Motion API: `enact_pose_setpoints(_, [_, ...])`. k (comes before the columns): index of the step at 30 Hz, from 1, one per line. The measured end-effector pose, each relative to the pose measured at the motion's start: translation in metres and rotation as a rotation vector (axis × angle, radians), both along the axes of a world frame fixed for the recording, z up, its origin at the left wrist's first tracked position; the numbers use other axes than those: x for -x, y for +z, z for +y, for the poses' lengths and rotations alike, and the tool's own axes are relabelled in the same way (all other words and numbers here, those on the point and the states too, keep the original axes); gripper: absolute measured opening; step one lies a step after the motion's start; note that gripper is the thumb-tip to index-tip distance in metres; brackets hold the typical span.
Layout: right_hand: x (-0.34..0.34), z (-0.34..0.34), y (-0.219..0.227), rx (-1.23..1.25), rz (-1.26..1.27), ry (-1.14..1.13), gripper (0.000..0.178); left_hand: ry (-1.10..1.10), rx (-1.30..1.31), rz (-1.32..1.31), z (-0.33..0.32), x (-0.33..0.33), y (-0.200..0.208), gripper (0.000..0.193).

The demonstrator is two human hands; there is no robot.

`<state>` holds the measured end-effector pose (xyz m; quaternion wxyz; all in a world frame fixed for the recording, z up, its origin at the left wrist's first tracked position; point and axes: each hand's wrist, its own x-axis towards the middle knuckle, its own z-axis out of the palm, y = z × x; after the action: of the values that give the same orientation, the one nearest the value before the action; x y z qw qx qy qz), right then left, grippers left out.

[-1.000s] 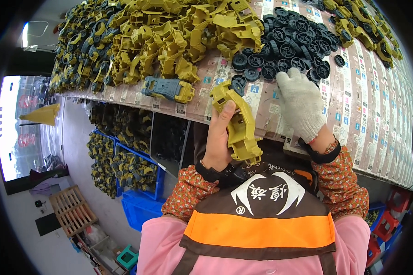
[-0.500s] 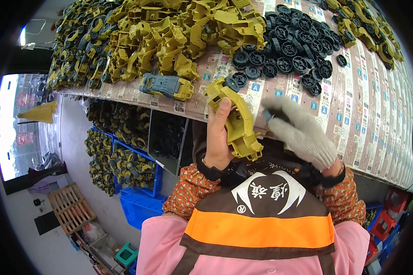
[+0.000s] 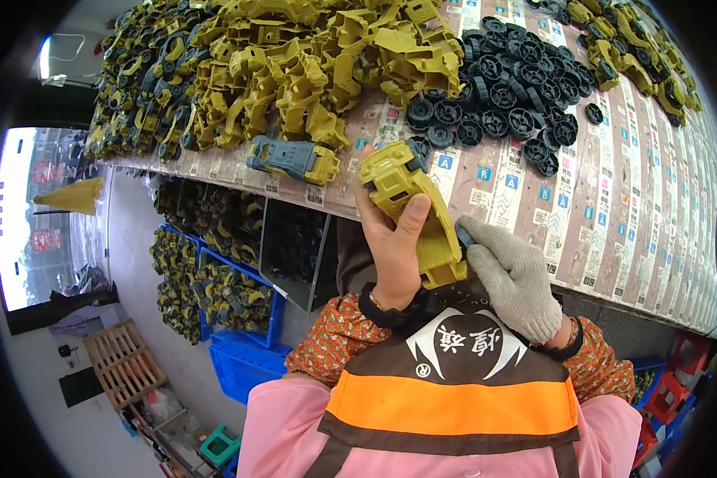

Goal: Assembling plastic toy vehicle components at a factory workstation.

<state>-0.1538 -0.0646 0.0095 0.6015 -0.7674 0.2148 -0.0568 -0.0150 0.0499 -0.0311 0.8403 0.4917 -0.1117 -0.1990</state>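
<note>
In my bare left hand (image 3: pixel 394 247) is a yellow plastic toy car body (image 3: pixel 422 211), tilted, with my thumb pressed on its side. A dark wheel (image 3: pixel 417 151) sits at its far end. My right hand (image 3: pixel 518 279), in a pale knitted glove, is closed with thumb and fingers together beside the near end. Between its fingertips is a small dark blue-grey toy wheel (image 3: pixel 464 236), seen nearly edge-on, against the car body. The glove hides part of that wheel.
Yellow car bodies (image 3: pixel 295 72) lie heaped at the table's far side, beside a pile of dark wheels (image 3: pixel 510 88). A grey-and-yellow toy car (image 3: pixel 291 159) lies near the table edge (image 3: pixel 231 177). Blue crates (image 3: pixel 275 311) with car parts stand below left; red stools (image 3: pixel 669 394) are at lower right.
My left hand has turned the car body and shifted it slightly right. My right hand has moved down and in, bringing the small wheel against the near end of the car body.
</note>
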Motion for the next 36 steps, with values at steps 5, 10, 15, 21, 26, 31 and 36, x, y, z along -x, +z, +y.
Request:
enact_pose_setpoints(5, [0.007,0.004,0.0,-0.127,0.04,0.019,0.049,0.017,0.038,-0.1,0.0,0.001,-0.002,0.091])
enact_pose_setpoints(10, [0.006,0.003,-0.014,0.143,-0.066,0.092,0.059,-0.006,0.042,-0.3,-0.007,0.011,-0.005,0.101])
enact_pose_setpoints(15, [-0.001,0.001,0.004,0.059,0.035,0.06,0.055,-0.019,0.068,-0.32,-0.014,0.014,-0.01,0.1])
enact_pose_setpoints(21, [-0.004,-0.035,0.01,0.056,0.094,-0.202,0.036,-0.462,-0.042,-0.252,-0.014,-0.007,0.006,0.1])
enact_pose_setpoints(26, [-0.008,-0.052,0.019,0.348,-0.32,0.0,0.054,-0.849,-0.427,-0.589,-0.009,-0.009,0.01,0.106])
enact_pose_setpoints(31, [0.013,-0.07,0.017,-0.01,-0.036,-0.009,0.057,-0.965,-0.379,-0.148,0.0,-0.025,0.021,0.114])
enact_pose_setpoints(36, [0.031,-0.057,0.003,-0.455,-0.164,-0.476,0.048,-0.885,-0.033,0.15,0.01,-0.028,0.003,0.114])
